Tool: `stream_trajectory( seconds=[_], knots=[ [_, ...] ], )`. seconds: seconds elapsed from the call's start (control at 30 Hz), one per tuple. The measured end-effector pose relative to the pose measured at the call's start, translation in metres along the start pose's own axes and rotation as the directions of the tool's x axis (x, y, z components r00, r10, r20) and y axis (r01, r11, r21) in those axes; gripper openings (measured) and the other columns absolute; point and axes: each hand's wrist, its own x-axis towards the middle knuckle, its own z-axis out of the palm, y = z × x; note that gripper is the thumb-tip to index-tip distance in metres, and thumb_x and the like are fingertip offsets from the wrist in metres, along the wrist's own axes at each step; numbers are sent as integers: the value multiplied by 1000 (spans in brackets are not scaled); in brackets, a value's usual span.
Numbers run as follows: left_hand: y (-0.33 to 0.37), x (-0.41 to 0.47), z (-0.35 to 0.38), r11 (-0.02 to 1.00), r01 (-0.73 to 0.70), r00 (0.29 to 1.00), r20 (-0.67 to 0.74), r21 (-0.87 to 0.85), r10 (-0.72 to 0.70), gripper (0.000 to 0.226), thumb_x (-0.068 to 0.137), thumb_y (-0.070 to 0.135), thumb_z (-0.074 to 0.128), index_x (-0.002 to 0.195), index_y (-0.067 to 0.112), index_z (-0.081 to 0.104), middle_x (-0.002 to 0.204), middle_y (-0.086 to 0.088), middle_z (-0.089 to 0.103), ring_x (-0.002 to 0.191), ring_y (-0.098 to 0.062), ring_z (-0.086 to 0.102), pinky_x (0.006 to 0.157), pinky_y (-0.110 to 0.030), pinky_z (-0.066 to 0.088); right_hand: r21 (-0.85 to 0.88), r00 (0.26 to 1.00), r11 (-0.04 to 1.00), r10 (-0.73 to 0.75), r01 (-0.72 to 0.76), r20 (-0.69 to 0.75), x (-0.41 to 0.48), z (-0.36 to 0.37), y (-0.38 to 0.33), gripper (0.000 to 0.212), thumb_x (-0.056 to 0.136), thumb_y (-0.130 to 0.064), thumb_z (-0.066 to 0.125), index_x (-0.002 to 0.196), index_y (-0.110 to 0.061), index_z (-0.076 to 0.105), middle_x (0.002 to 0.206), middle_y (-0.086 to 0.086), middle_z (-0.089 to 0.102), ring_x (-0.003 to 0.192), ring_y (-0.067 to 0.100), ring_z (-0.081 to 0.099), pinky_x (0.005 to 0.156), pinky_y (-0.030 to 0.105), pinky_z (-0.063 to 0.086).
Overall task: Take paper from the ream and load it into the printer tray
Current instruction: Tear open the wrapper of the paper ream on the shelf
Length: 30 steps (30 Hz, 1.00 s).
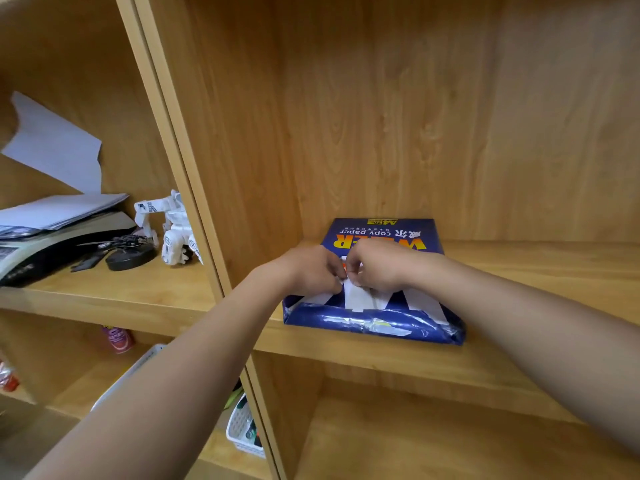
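Note:
A blue-wrapped ream of copy paper [377,233] lies flat on a wooden shelf [519,271], its near end crumpled at the shelf's front edge. White wrapper flaps [356,296] stand open on top of it. My left hand [308,268] and my right hand [377,268] meet over the middle of the ream, fingertips pinched on the white flaps. The paper sheets inside are hidden by the wrapper and my hands. A printer [45,244] sits on the shelf in the left compartment, with loose white sheets [62,209] on top.
A vertical wooden divider [194,188] separates the two compartments. Beside the printer lie a black round object with keys [128,254] and a white toy robot [176,230]. Lower shelves hold a white basket [242,431] and small red items [119,339].

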Motion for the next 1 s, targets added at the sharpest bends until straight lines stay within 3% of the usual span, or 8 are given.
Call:
stream_trajectory(
  seconds=[0.13,0.33,0.6,0.8,0.87,1.0],
  knots=[
    [1,1,-3,999,20,1000,25,-27,-19,32,86,24,68,117,28,72,105,11,61,104,-14,58,87,-24,46,-5,1000,1000,7,-7,7,-8,4,1,21,90,-10,47,85,-10,67,82,8,67,73,25,52,53,32,34],
    [-1,-1,0,996,39,999,27,-80,-37,32,86,25,69,118,29,72,123,7,66,113,-17,61,101,-33,47,3,998,1000,11,-11,-57,-19,10,3,22,91,-10,44,82,-9,64,73,1,57,76,26,51,57,33,35],
    [5,-6,4,1000,2,1000,-2,-24,-2,36,92,22,58,127,26,66,140,11,57,120,-14,55,89,-20,39,128,995,989,82,-73,-63,-29,14,13,26,90,-15,49,67,-25,55,82,-1,64,81,24,58,72,41,51],
    [2,-6,8,1000,-8,1000,-25,15,8,34,92,27,55,124,31,65,132,11,61,109,-14,56,89,-24,43,140,991,986,107,-95,-78,-40,17,14,24,92,-15,52,69,-24,55,76,-7,58,75,20,53,60,31,42],
    [-1,-7,9,1000,-16,1000,-24,21,17,35,93,29,53,126,31,64,127,10,62,103,-14,56,90,-27,45,144,992,985,107,-96,-72,-42,15,13,21,92,-16,53,73,-22,58,76,-7,58,75,19,53,63,32,44],
    [-6,-10,10,998,-55,998,-27,43,56,36,95,32,52,129,32,62,130,10,62,113,-16,57,95,-29,47,149,993,985,100,-89,-67,-52,11,13,17,93,-19,55,77,-24,60,71,-13,55,65,4,49,55,22,36]
  ],
)
